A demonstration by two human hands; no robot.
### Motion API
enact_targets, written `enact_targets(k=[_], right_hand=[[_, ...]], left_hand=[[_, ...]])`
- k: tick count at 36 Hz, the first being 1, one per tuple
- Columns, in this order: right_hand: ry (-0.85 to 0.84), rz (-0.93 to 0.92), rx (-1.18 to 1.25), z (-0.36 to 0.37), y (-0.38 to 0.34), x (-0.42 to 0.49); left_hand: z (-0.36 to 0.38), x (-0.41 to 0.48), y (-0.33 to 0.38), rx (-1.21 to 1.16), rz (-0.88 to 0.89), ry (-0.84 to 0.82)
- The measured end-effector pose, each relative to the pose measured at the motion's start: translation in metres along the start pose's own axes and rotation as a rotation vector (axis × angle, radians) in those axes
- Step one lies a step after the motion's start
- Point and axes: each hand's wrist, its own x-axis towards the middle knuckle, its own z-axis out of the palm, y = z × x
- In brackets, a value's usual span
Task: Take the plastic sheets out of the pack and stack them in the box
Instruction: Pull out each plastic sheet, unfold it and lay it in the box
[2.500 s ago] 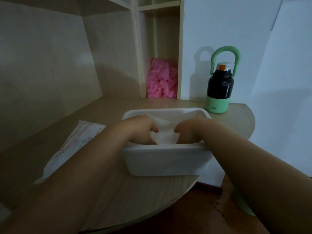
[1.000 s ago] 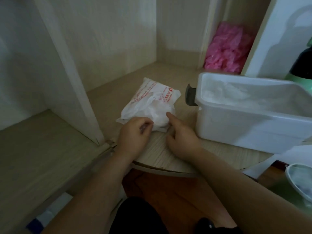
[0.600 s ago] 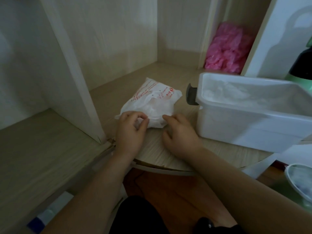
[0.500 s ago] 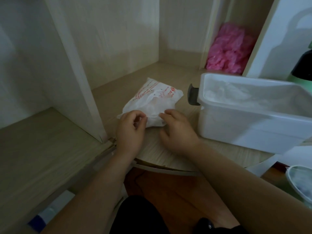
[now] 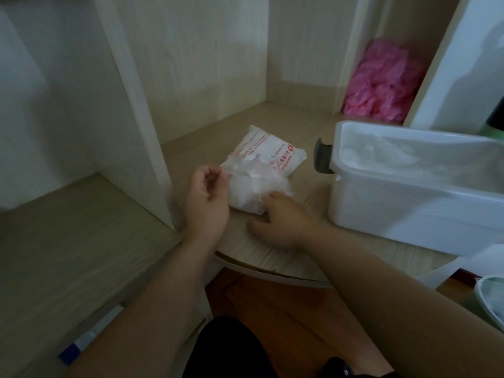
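Observation:
A white pack with red print (image 5: 268, 156) lies on the wooden shelf, its near end open with thin clear plastic sheets (image 5: 251, 186) bulging out. My left hand (image 5: 207, 197) is raised at the pack's left edge and pinches the thin edge of a sheet between thumb and fingers. My right hand (image 5: 281, 219) rests on the shelf at the pack's near right corner, fingers pressing on the pack. To the right stands the white plastic box (image 5: 409, 203) with crumpled clear sheets inside.
A pink heap of plastic (image 5: 381, 83) fills the narrow compartment behind the box. A dark grey handle (image 5: 323, 158) sticks out of the box's left end. A white upright panel (image 5: 131, 105) stands left of the pack. A round container (image 5: 491, 298) sits at the lower right.
Both hands left the box and came to the pack. In the last half second my left hand lifted with a sheet edge pinched, and my right hand slid to the pack's near corner.

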Motion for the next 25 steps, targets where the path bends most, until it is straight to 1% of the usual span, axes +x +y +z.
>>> enact_targets(k=[2,4,6,8,10,12,14,16,18,20,22,23,25], right_hand=[[-0.020,0.026,-0.020,-0.001,-0.002,0.002],[-0.039,0.043,0.025,-0.003,-0.003,0.002],[-0.044,0.054,0.144,-0.008,-0.006,0.000],[-0.013,0.061,0.281,-0.016,-0.009,-0.005],[0.041,0.079,0.387,-0.024,-0.012,-0.011],[0.108,0.062,0.435,-0.032,-0.017,-0.016],[0.219,0.038,0.465,-0.043,-0.023,-0.021],[0.372,0.011,0.478,-0.057,-0.028,-0.026],[0.525,-0.087,0.462,-0.073,-0.032,-0.032],[0.597,-0.245,0.416,-0.088,-0.039,-0.040],[0.616,-0.382,0.315,-0.103,-0.042,-0.046],[0.612,-0.419,0.244,-0.110,-0.042,-0.048],[0.595,-0.430,0.082,-0.122,-0.040,-0.051]], left_hand=[[-0.001,0.007,0.007,-0.010,0.018,0.035],[-0.003,0.014,0.015,-0.046,0.048,0.064],[-0.004,0.021,0.024,-0.077,0.069,0.077],[-0.005,0.028,0.034,-0.106,0.107,0.077],[-0.007,0.035,0.048,-0.085,0.179,0.071],[-0.009,0.040,0.062,-0.084,0.223,0.030],[-0.010,0.043,0.077,-0.105,0.225,-0.057],[-0.010,0.046,0.088,-0.105,0.196,-0.179],[-0.010,0.046,0.097,-0.078,0.177,-0.270],[-0.009,0.046,0.103,-0.064,0.151,-0.338],[-0.004,0.044,0.109,-0.089,0.105,-0.422],[-0.001,0.041,0.112,-0.103,0.086,-0.461],[0.007,0.039,0.116,-0.134,0.058,-0.521]])
